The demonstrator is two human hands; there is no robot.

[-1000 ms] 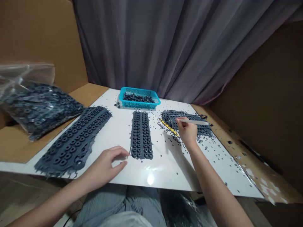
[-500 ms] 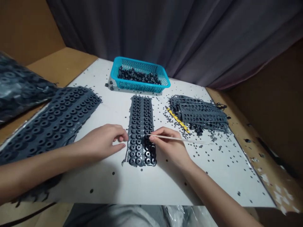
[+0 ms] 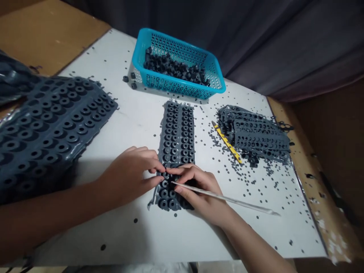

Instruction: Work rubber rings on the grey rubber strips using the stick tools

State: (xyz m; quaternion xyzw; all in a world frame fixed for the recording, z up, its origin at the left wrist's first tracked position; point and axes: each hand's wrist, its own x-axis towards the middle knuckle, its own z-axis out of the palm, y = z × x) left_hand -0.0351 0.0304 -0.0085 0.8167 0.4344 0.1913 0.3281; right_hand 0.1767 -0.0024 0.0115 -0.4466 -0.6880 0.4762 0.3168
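Observation:
A narrow dark grey rubber sheet with rows of ring-shaped parts lies in the middle of the white table. My right hand is over its lower part, closed on a thin pale stick whose tip is at the rings. From the left, my left hand reaches the sheet's left edge, thumb and forefinger nearly together and close to my right fingertips. Whatever may be between the left fingertips is too small to make out.
A blue basket of small black parts stands behind. Larger ring sheets lie at left, beside a plastic bag. At right are stacked perforated sheets, a yellow cutter and scattered black discs.
The view has shifted closer and tilted down. My left hand has moved onto the sheet's edge, its fingers drawing together, and my right hand has come beside it, still holding the stick.

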